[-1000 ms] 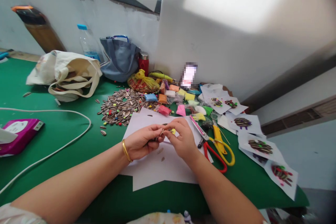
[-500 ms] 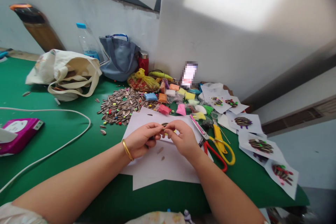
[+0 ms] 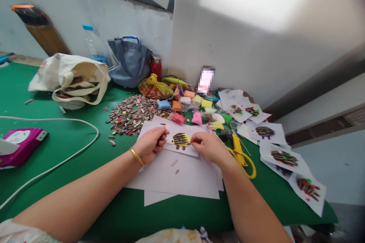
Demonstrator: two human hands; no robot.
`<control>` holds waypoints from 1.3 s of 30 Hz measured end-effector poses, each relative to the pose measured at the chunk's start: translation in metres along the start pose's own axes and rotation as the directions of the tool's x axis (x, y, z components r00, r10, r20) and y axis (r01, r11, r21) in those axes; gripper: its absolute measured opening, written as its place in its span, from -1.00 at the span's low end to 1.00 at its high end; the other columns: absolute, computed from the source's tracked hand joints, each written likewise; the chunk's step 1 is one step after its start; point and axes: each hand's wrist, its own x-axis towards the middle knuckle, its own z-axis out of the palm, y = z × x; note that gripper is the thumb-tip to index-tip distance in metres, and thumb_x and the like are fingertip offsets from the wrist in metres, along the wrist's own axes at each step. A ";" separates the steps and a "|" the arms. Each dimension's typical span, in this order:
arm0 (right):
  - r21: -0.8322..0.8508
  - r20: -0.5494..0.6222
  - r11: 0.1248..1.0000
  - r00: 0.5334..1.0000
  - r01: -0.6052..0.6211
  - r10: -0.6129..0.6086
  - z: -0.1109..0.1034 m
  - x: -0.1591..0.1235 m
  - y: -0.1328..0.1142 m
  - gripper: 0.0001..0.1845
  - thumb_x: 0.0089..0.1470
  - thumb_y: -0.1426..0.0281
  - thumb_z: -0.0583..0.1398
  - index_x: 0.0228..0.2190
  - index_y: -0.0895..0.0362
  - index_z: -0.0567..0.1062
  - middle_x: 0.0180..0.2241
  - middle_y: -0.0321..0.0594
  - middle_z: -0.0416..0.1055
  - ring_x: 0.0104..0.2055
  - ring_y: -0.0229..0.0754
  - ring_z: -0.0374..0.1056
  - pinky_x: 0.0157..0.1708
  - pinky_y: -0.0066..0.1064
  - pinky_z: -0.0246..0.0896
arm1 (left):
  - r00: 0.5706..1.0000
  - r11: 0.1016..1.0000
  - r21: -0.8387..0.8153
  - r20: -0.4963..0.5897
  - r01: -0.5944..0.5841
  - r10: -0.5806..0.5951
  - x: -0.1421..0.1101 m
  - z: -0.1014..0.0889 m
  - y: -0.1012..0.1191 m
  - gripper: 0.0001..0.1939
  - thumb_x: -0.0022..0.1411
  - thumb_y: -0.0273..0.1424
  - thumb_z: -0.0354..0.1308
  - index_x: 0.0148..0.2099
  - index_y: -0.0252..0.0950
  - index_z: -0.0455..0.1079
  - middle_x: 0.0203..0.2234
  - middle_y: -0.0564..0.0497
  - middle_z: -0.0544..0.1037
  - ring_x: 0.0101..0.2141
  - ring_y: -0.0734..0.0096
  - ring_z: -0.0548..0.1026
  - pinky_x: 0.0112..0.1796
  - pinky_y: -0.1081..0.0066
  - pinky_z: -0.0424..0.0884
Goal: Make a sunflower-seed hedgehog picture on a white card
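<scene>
A hedgehog figure [image 3: 181, 140] of yellow clay, set with dark striped sunflower seeds and brown feet, lies on a small white card [image 3: 168, 129] in front of me. My right hand [image 3: 209, 147] pinches a sunflower seed at the figure's right edge; its fingertips partly hide the seed. My left hand [image 3: 151, 143], wearing a gold bangle, is closed at the card's left side, with dark seeds showing between the curled fingers. Beneath the card are larger white sheets [image 3: 188, 182], where two loose seeds [image 3: 174, 162] lie.
A seed heap [image 3: 131, 115] with small coloured balls is behind my left hand. Clay packets [image 3: 196, 118] lie behind the card. Yellow-handled scissors [image 3: 251, 171] and a yellow cutter [image 3: 237, 148] sit beside my right forearm. Finished cards [image 3: 285, 157] line the right edge; a white cable [image 3: 71, 159] crosses the left.
My hands, together over the card before, have moved apart. The left drew back leftward, and the right moved right to the hedgehog's edge, uncovering the figure.
</scene>
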 end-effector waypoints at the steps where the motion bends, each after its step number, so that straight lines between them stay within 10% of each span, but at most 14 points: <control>1: -0.034 -0.013 0.999 1.000 0.012 -0.013 0.004 0.001 -0.001 -0.85 -0.01 0.44 0.16 -0.43 0.03 0.55 -0.42 -0.35 0.51 -0.40 -0.24 0.33 -0.42 -0.46 0.07 | 1.000 1.000 0.003 0.002 -0.001 0.001 0.000 0.000 0.000 -0.81 0.24 -0.32 0.13 -0.33 -0.36 0.32 -0.56 0.15 0.19 -0.67 0.74 0.11 -0.73 0.71 -0.16; 39: -0.393 -0.004 0.912 0.992 0.113 -0.124 0.019 0.005 -0.021 -0.78 0.08 0.42 0.16 -0.41 0.03 0.63 -0.38 -0.23 0.55 -0.31 -0.17 0.38 -0.36 -0.38 0.04 | 1.000 1.000 -0.025 0.011 -0.005 0.005 -0.001 0.001 0.000 -0.82 0.17 -0.33 0.20 -0.35 -0.36 0.34 -0.58 0.16 0.20 -0.69 0.74 0.12 -0.73 0.71 -0.14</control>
